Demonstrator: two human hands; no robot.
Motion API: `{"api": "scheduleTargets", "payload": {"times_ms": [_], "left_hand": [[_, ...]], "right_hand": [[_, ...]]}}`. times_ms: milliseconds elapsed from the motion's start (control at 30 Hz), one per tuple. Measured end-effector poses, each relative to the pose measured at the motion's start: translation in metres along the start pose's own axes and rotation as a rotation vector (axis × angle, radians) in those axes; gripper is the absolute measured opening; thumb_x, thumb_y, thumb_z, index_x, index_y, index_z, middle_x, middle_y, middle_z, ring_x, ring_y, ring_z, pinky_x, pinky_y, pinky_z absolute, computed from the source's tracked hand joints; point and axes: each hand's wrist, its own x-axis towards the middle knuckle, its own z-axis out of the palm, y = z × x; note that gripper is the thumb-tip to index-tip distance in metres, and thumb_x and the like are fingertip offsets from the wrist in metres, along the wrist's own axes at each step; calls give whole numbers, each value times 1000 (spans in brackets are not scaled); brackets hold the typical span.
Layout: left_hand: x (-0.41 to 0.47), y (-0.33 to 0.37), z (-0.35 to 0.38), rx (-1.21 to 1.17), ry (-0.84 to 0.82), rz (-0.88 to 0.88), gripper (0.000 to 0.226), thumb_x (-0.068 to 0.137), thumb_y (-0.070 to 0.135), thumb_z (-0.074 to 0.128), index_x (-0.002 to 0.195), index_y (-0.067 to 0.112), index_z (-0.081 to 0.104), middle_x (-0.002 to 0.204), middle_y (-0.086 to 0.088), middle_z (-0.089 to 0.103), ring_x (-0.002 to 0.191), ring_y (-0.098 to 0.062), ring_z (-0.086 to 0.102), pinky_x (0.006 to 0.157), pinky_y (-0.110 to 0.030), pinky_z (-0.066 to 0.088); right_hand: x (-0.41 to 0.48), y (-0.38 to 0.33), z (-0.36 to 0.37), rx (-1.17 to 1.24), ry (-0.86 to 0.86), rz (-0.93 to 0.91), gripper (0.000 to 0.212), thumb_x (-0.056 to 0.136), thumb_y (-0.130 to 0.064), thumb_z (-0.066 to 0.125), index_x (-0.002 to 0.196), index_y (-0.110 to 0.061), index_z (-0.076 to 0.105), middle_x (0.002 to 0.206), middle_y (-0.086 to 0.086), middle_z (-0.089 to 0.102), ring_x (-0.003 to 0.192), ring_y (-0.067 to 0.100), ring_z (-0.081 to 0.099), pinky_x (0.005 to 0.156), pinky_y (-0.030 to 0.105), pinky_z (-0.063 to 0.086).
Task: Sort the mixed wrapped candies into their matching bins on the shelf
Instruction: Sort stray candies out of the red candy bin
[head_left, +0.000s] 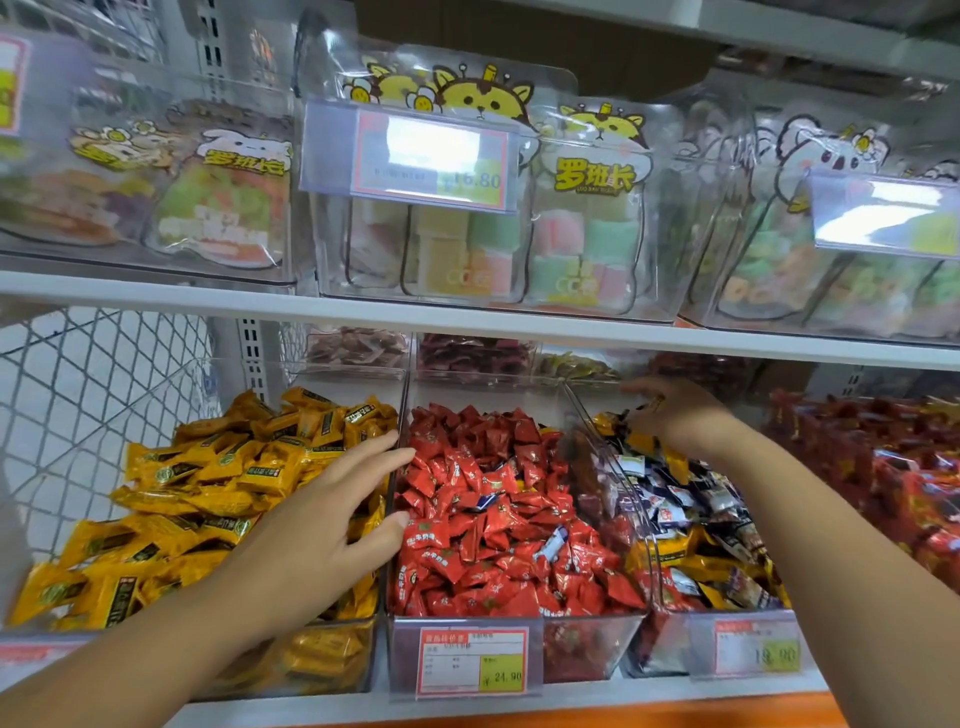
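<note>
Left bin: yellow candies (208, 488), golden wrappers printed with dark brown label bands and round green emblems. Middle bin: red candies (493, 525), glossy scarlet with pale lettering, a few blue-and-white strays among them. Right bin: mixed candies (691, 514) in navy, white, maroon and yellow. Far right, red packets (883, 467) carry yellow print. The price tags (471, 660) are white with red borders and a yellow-green price patch. Above, clear bags (592, 218) bear yellow cartoon cats with brown markings and yellow lettering over pastel pink, green and cream sweets. The koala bag (831, 156) shows a white koala outlined in black. The shelf (467, 319) is white, its lowest edge orange.
</note>
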Motion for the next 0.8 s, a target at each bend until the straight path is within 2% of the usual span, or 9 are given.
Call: {"api": "scheduleTargets", "payload": {"times_ms": [67,133,200,300,467,533,600,733,800], "left_hand": [[1,0,0,3,-3,-3,66,76,76,28,140,61,21,144,49,-1,132,22,8,105,-18,23],[1,-1,1,4,-4,-5,69,72,78,25,140,62,21,145,49,-1,131,23,7,104,-18,23],[0,-3,0,8,-4,-8,69,71,79,24,139,63,20,145,49,-1,131,24,6,105,-18,23],[1,-4,1,18,-9,-4,70,72,79,24,140,63,20,144,49,-2,126,29,3,104,-18,23],[1,-2,2,27,-25,-12,59,89,67,38,144,58,19,148,45,-2,135,18,9,106,-17,22],[0,0,1,34,-33,-9,59,90,66,36,145,58,16,148,44,-3,135,17,8,105,-15,18],[-1,0,-1,28,-45,1,60,89,69,33,145,58,15,148,44,-3,137,16,7,107,-16,16],[-7,0,-6,8,-65,10,64,86,73,32,146,57,14,150,43,-1,140,13,8,111,-20,18],[-9,-1,-8,12,-65,12,63,89,70,35,147,56,14,151,41,0,141,11,10,111,-20,19]], "right_hand": [[2,-5,10,-115,-105,-29,45,90,-20,63,132,-30,53,120,10,63,70,18,58,49,18,39],[6,-9,22,-223,-131,-68,42,90,-30,65,131,-30,55,136,0,54,101,18,59,70,20,45],[9,-13,25,-253,-84,-60,22,92,-32,62,114,-28,66,127,-3,61,94,16,59,76,26,47],[8,-16,16,-224,3,-49,12,94,-27,58,96,-22,69,107,4,68,73,15,58,65,27,44],[-10,-50,4,133,193,-115,16,90,-30,64,92,-15,69,96,8,68,89,26,63,74,31,47],[-25,-76,8,363,142,-160,18,90,-30,66,86,-13,68,87,8,69,74,23,66,65,30,54],[-39,-104,22,499,64,-176,17,89,-27,67,75,-19,63,72,1,66,55,13,61,48,18,48],[-37,-151,70,536,46,-260,15,86,-26,71,96,-15,72,96,3,71,86,15,63,67,13,45],[-32,-176,92,526,17,-274,18,86,-28,70,99,-16,73,94,-2,68,86,9,60,63,5,41]]}}
